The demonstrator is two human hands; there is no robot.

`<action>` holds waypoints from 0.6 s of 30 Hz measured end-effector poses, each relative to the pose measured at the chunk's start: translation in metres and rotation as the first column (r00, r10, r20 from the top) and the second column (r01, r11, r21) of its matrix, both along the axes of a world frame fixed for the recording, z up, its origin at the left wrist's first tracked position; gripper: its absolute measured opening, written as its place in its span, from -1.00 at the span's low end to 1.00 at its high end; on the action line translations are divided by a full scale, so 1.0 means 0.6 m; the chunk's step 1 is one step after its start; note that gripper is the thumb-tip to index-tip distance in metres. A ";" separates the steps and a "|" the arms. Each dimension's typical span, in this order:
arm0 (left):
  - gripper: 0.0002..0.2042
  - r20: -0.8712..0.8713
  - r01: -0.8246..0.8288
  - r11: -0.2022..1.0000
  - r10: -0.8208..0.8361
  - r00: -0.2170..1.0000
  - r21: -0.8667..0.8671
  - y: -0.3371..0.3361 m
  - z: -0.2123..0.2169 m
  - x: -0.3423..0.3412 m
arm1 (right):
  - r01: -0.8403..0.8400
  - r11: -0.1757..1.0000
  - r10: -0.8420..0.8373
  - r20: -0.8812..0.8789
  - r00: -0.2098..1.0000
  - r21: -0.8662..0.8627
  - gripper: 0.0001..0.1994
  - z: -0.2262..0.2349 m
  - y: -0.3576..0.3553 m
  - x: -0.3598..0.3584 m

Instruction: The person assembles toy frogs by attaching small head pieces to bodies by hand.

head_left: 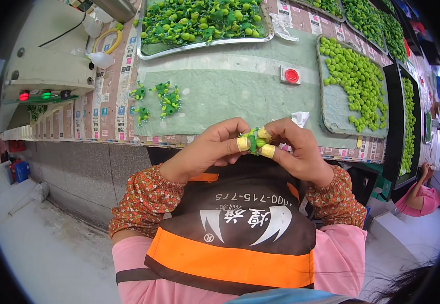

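Observation:
My left hand [212, 147] and my right hand [300, 149] meet over the near edge of the worktable, both pinching small green plastic parts [253, 141]. Yellow tape wraps the thumbs and a right fingertip. One part is darker green, with a rounded yellow-green piece against it; fingers hide much of them, so I cannot tell whether they are joined. On the green mat [230, 93], beyond my left hand, lies a small group of similar green figures [168, 100]. To the right, a tray [335, 104] holds many round yellow-green pieces [354, 71].
A metal-rimmed tray [205, 44] of green figures stands at the back. A red push button [291, 76] and a crumpled white tissue [300, 119] sit on the mat. At left stands a pale machine [52, 66] with lit buttons. Another person [423, 195] is at far right.

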State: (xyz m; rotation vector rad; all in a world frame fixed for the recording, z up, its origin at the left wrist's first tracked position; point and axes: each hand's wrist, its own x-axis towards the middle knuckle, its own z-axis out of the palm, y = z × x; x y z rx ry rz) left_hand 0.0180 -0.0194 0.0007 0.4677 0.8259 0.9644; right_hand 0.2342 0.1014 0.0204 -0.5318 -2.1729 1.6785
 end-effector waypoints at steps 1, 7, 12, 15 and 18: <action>-0.80 0.001 0.000 1.000 0.000 1.000 -0.002 -0.001 -0.001 0.000 | -0.003 0.999 0.003 0.011 1.000 -0.042 -0.76 -0.003 0.001 0.000; -0.83 0.056 0.009 1.000 -0.008 0.998 -0.021 -0.007 -0.015 -0.001 | -0.059 0.988 0.063 -0.027 0.998 0.140 -0.80 -0.010 0.000 -0.003; -0.86 0.055 -0.028 1.000 0.029 0.998 -0.011 -0.015 -0.019 0.000 | -0.034 0.974 0.049 -0.061 0.997 0.222 -0.80 -0.015 -0.006 -0.016; -0.85 -0.012 -0.046 0.999 0.046 0.999 0.013 -0.012 -0.007 -0.012 | -0.039 0.976 0.058 -0.080 0.995 0.212 -0.79 -0.005 0.003 -0.035; -0.80 -0.117 -0.140 0.990 0.142 0.983 0.028 -0.008 0.008 -0.028 | -0.095 0.959 0.096 0.010 0.995 0.265 -0.78 0.021 0.030 -0.068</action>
